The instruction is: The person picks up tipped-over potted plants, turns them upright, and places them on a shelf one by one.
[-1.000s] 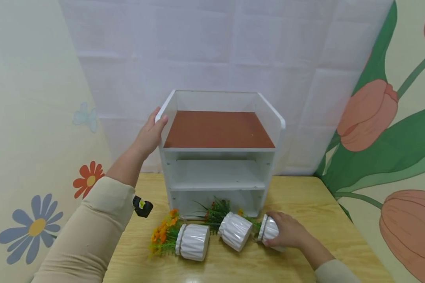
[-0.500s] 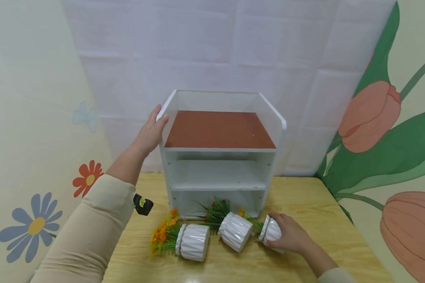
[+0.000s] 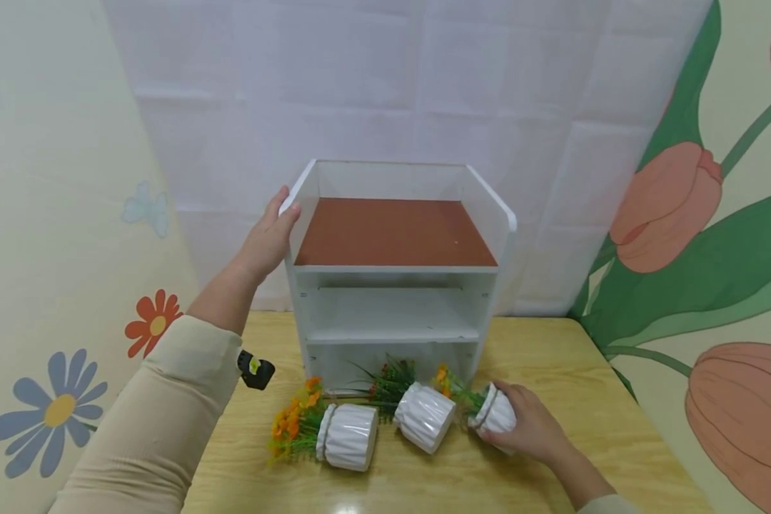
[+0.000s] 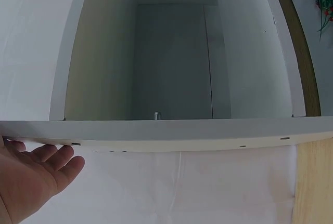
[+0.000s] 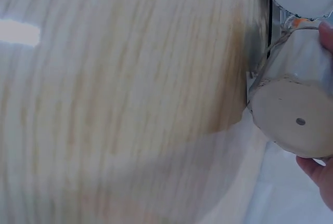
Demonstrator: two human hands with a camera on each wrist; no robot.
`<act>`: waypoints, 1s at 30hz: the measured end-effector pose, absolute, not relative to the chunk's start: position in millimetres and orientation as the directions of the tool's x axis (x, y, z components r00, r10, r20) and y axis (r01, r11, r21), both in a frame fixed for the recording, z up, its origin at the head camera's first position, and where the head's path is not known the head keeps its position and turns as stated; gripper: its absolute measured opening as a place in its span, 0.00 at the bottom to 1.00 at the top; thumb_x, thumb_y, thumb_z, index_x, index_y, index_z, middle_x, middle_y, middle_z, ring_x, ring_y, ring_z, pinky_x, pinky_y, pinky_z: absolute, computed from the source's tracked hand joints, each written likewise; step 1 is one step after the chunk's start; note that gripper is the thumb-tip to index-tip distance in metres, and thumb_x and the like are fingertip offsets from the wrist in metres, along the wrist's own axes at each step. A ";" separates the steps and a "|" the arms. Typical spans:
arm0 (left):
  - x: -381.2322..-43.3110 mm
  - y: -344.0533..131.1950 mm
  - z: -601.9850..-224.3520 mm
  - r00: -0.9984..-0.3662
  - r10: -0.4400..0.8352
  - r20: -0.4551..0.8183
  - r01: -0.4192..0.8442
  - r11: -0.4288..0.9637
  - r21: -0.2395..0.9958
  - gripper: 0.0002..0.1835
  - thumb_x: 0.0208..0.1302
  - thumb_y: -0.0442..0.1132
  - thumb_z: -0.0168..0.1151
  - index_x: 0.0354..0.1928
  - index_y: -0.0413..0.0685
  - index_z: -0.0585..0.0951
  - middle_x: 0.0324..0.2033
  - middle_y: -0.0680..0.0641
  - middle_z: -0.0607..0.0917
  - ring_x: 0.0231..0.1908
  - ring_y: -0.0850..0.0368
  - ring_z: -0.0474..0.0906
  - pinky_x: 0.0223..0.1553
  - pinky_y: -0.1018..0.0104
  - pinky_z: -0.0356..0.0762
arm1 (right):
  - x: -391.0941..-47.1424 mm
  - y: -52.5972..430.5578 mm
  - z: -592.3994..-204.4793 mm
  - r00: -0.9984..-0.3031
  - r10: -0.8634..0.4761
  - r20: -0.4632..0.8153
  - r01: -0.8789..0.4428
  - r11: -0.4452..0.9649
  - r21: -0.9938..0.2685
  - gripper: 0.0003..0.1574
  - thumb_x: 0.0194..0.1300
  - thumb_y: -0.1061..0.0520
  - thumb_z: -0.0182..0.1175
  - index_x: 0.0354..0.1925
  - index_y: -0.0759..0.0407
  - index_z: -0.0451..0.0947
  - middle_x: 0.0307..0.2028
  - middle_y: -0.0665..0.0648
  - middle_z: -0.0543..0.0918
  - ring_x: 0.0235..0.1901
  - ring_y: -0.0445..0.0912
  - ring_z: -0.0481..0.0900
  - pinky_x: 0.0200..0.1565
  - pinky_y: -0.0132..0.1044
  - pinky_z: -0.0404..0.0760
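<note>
My left hand (image 3: 266,241) holds the upper front edge of the left side panel of a small white shelf (image 3: 395,335), thumb on the inner face. In the left wrist view its fingers (image 4: 60,159) lie against the outer side; the thumb is hidden. At the right, my right hand (image 3: 532,422) grips a white potted artificial plant (image 3: 500,412) with orange flowers, tilted with its flowers toward the shelf. The right wrist view shows that pot's round base (image 5: 291,117) with a small hole, between thumb and fingers.
Two more white potted plants lie on their sides before the shelf: one with orange flowers (image 3: 350,437), one with red-and-green foliage (image 3: 426,417). The shelf has a brown top board (image 3: 395,232) and stands on a wooden table (image 3: 591,400) against white cloth (image 3: 385,78).
My right hand has raised and turned its potted plant slightly, so more of the orange flowers shows. The left hand keeps its hold on the shelf, and the other two pots have stayed put.
</note>
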State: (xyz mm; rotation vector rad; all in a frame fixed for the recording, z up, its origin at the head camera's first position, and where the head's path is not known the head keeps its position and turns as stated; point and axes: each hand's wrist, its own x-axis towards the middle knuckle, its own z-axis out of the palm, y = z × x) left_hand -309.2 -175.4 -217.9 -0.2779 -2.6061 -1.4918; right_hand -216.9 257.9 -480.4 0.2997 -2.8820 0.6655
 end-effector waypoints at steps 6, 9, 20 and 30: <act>-307.5 -174.7 -217.9 -0.974 0.103 0.202 0.226 0.490 0.842 0.36 0.75 0.62 0.29 0.78 0.66 0.33 0.77 0.38 0.47 0.74 0.33 0.48 0.68 0.28 0.49 | -216.3 258.2 -485.1 -0.972 -0.110 0.208 -0.196 0.868 -0.457 0.60 0.40 0.35 0.77 0.67 0.59 0.68 0.59 0.64 0.77 0.57 0.59 0.74 0.55 0.56 0.76; -307.2 -174.3 -217.8 -0.975 0.099 0.200 0.222 0.493 0.841 0.36 0.75 0.62 0.29 0.78 0.66 0.33 0.77 0.38 0.47 0.73 0.33 0.49 0.67 0.27 0.50 | -216.0 258.8 -488.1 -0.968 -0.099 0.231 -0.202 0.856 -0.477 0.60 0.40 0.37 0.77 0.67 0.60 0.67 0.59 0.65 0.76 0.58 0.60 0.74 0.55 0.58 0.76; -307.3 -173.7 -217.7 -0.976 0.101 0.192 0.217 0.510 0.833 0.36 0.74 0.63 0.29 0.77 0.68 0.32 0.77 0.39 0.46 0.74 0.33 0.47 0.67 0.26 0.49 | -211.8 263.8 -498.7 -0.947 -0.055 0.317 -0.217 0.837 -0.502 0.61 0.41 0.36 0.77 0.67 0.63 0.67 0.58 0.66 0.77 0.57 0.61 0.74 0.54 0.59 0.76; -307.6 -173.7 -219.7 -0.974 0.114 0.195 0.225 0.497 0.838 0.36 0.75 0.62 0.28 0.77 0.68 0.32 0.77 0.39 0.46 0.74 0.33 0.47 0.67 0.27 0.48 | -206.4 268.5 -499.1 -0.948 -0.017 0.318 -0.205 0.799 -0.566 0.61 0.41 0.41 0.79 0.67 0.65 0.66 0.58 0.67 0.76 0.56 0.61 0.75 0.54 0.58 0.75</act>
